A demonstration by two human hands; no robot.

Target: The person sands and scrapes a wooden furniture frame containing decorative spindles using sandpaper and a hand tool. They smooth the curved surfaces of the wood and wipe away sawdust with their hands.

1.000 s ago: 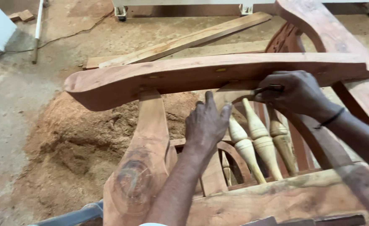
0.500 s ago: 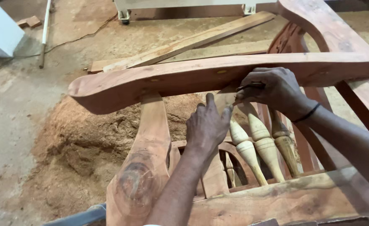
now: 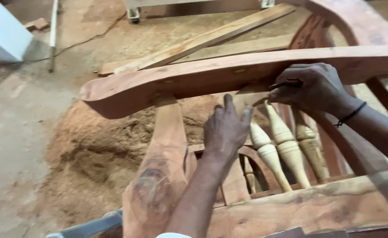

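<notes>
A reddish wooden chair frame fills the view, its curved armrest [image 3: 194,81] running across the middle. My left hand [image 3: 227,130] presses flat, fingers spread, on a wooden piece just under that armrest. My right hand [image 3: 306,88] is closed on a thin dark tool [image 3: 286,83], possibly a pencil, its tip against the armrest's underside. Pale turned spindles [image 3: 286,150] stand below both hands. A broad front leg [image 3: 161,176] rises to the armrest on the left.
A heap of reddish sawdust [image 3: 97,158] lies on the concrete floor to the left. Loose planks [image 3: 203,42] rest beyond the armrest. A white box [image 3: 2,35] and a thin pole [image 3: 52,35] are at the far left. A lower rail [image 3: 308,207] crosses the bottom.
My right hand with the tool has slid leftward along the armrest's underside toward my left hand. The left hand has stayed in place.
</notes>
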